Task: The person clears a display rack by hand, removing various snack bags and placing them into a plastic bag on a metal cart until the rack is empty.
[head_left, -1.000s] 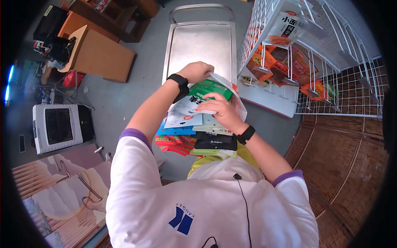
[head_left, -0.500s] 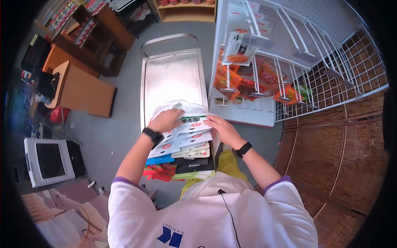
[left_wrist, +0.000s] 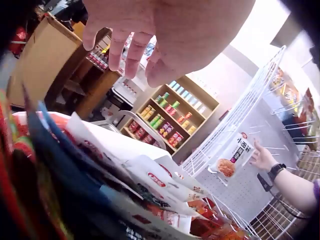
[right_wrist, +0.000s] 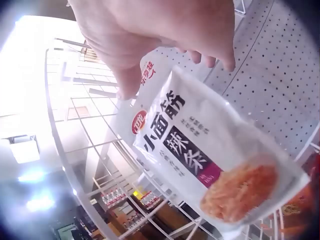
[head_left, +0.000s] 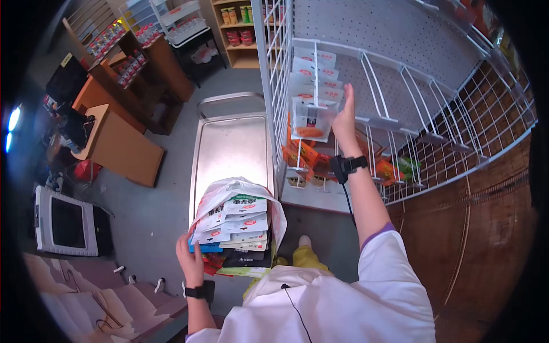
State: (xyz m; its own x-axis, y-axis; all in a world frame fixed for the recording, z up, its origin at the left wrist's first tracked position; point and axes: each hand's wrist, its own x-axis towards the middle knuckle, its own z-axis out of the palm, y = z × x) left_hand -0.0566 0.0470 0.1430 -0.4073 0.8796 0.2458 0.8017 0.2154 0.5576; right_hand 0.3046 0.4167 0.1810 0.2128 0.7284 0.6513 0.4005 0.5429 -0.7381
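My right hand (head_left: 345, 123) is raised beside a white snack packet (head_left: 311, 127) that hangs at the front of a rack hook. Its fingers are extended in the head view. Seen from the right wrist, thumb and fingers hover around the top of this packet (right_wrist: 200, 145), which has black lettering and a picture of reddish food strips. Low on the left, my left hand (head_left: 190, 260) is at the near left edge of a stack of flat packets (head_left: 249, 224), its fingers loosely bent. A white plastic bag (head_left: 234, 186) lies around the stack's far side.
The stack lies at the near end of a metal cart (head_left: 231, 151). White wire mesh (head_left: 277, 74) stands right of the cart, and orange packets (head_left: 303, 155) hang on lower hooks. A wooden desk (head_left: 123, 146) is to the left; a shelf (head_left: 243, 62) with goods stands behind.
Both hands have left the white plastic bag's opening. The right hand has moved up and right to the hanging packet; the left has come down to the stack's left edge. The view has turned right.
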